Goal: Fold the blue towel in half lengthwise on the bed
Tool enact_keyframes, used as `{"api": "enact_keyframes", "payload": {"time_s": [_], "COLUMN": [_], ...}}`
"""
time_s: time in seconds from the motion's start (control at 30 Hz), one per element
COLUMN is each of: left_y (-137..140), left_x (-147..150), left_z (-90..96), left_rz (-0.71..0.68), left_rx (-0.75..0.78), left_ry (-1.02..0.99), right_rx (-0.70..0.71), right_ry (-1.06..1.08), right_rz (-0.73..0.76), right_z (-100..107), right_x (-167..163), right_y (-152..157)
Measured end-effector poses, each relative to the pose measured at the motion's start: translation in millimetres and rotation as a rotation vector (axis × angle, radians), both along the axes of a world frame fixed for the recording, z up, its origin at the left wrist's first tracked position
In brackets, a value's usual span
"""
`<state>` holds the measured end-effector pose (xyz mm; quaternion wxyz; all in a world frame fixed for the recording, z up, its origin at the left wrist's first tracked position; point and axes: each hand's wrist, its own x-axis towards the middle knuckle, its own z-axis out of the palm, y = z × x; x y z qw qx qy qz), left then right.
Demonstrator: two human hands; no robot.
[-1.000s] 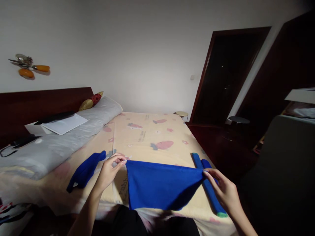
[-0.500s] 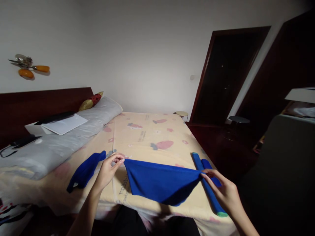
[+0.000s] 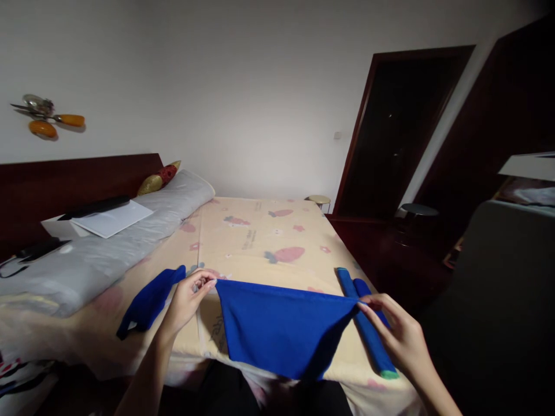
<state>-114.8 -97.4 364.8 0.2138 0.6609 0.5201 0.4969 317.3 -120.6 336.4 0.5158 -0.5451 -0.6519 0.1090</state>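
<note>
A blue cloth (image 3: 286,329) hangs stretched between my two hands above the near edge of the bed. Its left upper corner is pinched by my left hand (image 3: 191,297), its right upper corner by my right hand (image 3: 396,326). The top edge runs nearly straight, and the lower part droops with a dark shadow at the right. Left of my left hand lies another crumpled blue cloth (image 3: 150,303) with a small white tag. Two rolled blue cloths lie near my right hand: a longer roll (image 3: 366,323) with a green end, and a second roll (image 3: 362,287) partly hidden behind it.
The bed (image 3: 243,248) has a cream sheet with a strawberry print. Along its left side lie a grey folded quilt (image 3: 130,242), a white box (image 3: 65,228) and a red-gold cushion (image 3: 158,178). Stools (image 3: 319,200) stand beyond; a dark grey piece (image 3: 503,277) rises at right.
My hands have spread slightly further apart, pulling the cloth's top edge wider. Its lower edge hangs further down. The other blue cloths stay where they were.
</note>
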Motion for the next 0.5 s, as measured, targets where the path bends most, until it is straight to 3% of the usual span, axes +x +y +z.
{"api": "enact_keyframes", "payload": {"time_s": [0.5], "left_y": [-1.5], "left_x": [-13.2], "left_z": [2.2], "left_rz": [0.052], "left_rx": [-0.001], "left_ry": [-0.040], "right_rx": [-0.041], "right_ry": [0.065], "right_rz": [0.031], "right_z": [4.1], "right_x": [5.8], "right_y": [-0.1]}}
